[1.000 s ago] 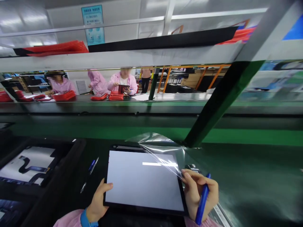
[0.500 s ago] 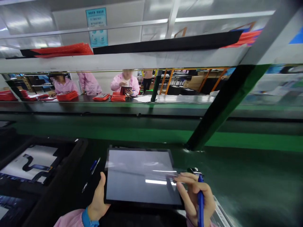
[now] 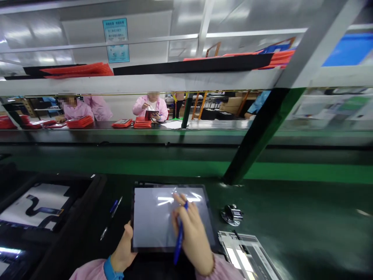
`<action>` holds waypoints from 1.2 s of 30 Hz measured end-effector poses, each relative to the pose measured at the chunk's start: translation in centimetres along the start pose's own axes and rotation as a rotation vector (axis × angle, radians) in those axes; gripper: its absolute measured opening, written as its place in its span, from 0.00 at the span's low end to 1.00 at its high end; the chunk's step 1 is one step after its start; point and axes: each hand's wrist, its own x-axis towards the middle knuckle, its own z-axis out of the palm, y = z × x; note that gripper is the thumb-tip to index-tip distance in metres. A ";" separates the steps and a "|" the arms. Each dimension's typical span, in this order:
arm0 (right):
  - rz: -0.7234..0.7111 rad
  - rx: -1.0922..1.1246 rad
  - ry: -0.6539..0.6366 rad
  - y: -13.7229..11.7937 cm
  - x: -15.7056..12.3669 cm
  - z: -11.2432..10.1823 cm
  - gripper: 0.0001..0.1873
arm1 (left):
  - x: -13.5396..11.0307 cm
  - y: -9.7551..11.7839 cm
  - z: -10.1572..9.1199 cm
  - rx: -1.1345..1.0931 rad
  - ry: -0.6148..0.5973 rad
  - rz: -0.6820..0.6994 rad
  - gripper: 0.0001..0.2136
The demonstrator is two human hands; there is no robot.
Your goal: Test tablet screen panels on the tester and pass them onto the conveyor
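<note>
the left hand (image 3: 124, 251) touches the left edge of the screen (image 3: 151, 217), which is right in front of the person; its fingers are hidden, so you cannot tell if it grips the screen or just props it. the right hand (image 3: 194, 233) is curled around a blue pen (image 3: 179, 243), with its fingertips over the screen, and it covers part of the right half. a second ago this hand was at the right edge, pulling up a bendy clear sheet; now no sheet sticks up, and shiny streaks make it hard to see if it lies on the screen. on the right, a flat metal part (image 3: 250, 256) is cut off at the bottom, and more of it shows now. past it sits a small shiny metal thing (image 3: 232, 215) on the dark green surface (image 3: 305, 217). another pen (image 3: 112, 217) lies left of the screen, beside a black tray (image 3: 94, 190) that is cut off too. farther back, a slanted post (image 3: 259, 136) blocks part of a blue sleeve (image 3: 260, 102) that was not there before. people in pink sit behind red piles (image 3: 80, 121).
</note>
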 end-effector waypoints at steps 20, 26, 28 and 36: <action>0.524 0.359 0.379 6.1 -3.1 -3.9 0.12 | -0.2 0.3 -0.6 -0.111 0.199 -0.204 0.42; 0.658 0.690 0.199 6.5 -4.8 -3.8 0.16 | 0.1 0.9 -0.6 -0.091 0.255 -0.265 0.41; 0.644 0.726 0.163 6.8 -5.1 -3.8 0.16 | 0.2 1.5 -0.3 -0.078 0.279 -0.281 0.37; 0.603 0.839 0.000 7.4 -5.1 -4.4 0.16 | 0.8 3.1 0.2 -0.056 0.377 -0.402 0.31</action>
